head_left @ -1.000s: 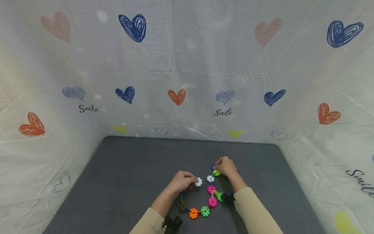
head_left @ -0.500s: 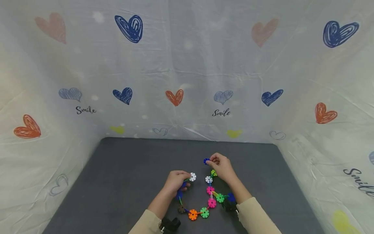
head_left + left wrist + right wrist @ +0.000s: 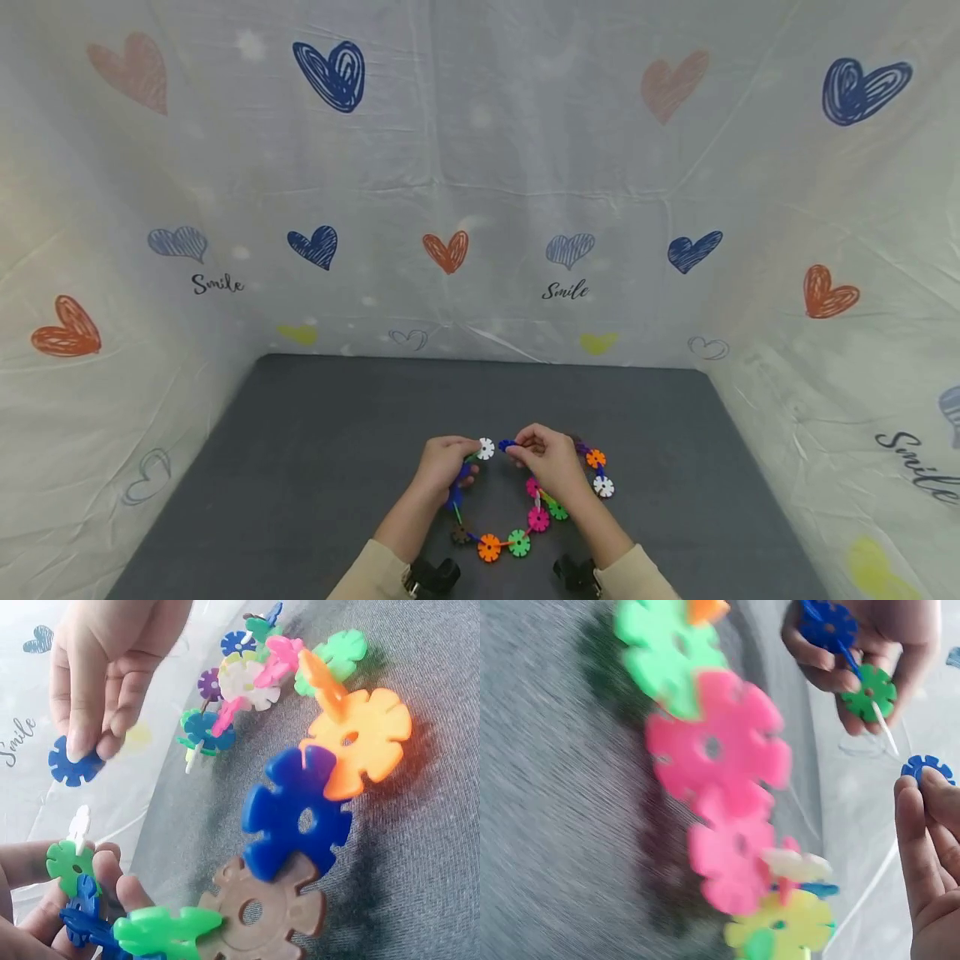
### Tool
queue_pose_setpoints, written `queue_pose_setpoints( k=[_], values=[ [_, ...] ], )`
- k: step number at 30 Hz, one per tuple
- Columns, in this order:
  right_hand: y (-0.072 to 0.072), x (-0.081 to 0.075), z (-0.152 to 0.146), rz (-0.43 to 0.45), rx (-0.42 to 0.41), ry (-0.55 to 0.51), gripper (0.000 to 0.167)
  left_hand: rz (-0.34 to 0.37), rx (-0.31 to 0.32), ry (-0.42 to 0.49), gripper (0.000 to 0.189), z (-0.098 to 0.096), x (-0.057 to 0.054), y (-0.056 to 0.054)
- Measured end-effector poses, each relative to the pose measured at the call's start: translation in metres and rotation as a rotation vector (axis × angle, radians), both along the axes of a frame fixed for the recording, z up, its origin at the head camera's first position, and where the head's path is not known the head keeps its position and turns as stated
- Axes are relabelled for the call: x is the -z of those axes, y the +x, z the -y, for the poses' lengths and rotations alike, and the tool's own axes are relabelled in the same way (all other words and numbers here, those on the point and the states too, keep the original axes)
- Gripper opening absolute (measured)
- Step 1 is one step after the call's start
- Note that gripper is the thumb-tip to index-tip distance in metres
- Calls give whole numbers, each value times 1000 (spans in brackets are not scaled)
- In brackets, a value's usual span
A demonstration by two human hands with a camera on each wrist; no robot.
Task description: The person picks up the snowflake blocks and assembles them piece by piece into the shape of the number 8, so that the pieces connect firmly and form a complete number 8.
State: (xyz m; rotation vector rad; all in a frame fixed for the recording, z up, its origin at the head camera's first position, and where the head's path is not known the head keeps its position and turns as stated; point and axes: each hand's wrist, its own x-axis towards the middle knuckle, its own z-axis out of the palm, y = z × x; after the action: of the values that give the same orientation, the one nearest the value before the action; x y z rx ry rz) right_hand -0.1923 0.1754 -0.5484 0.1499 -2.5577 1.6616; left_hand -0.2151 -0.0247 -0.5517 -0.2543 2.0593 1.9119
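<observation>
A chain of colourful notched plastic interlocking discs lies in a curve on the dark table; an orange disc and a pink disc belong to it. My left hand grips the chain's left end, its fingers about a green disc and blue discs. From that end a white disc sticks out, edge-on in the left wrist view. Between thumb and fingers my right hand pinches a blue disc, held just right of the white one. A small gap separates the two discs.
More of the chain, with an orange disc and a white disc, lies right of my right hand. The dark table meets a pale curtain printed with hearts at the back and sides.
My right hand has carried the blue disc away from beside the yellow-green disc, leftward towards the white disc. My left hand has shifted slightly left and up, still holding the chain end.
</observation>
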Motion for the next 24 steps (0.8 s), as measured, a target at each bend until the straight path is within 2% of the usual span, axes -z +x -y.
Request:
queue_pose_setpoints(
  k=[3,9,17,24],
  values=[
    [4,2,3,8,-9,-20,7,-6,1,0,27,0,0,1],
    [5,6,6,-18,5,18,8,11,5,12,27,-1,1,0],
    [4,13,8,-157,22,146,13,32,2,72,31,1,1,1],
    [4,18,10,-204,44,118,17,38,-5,80,34,2,3,1]
  ],
)
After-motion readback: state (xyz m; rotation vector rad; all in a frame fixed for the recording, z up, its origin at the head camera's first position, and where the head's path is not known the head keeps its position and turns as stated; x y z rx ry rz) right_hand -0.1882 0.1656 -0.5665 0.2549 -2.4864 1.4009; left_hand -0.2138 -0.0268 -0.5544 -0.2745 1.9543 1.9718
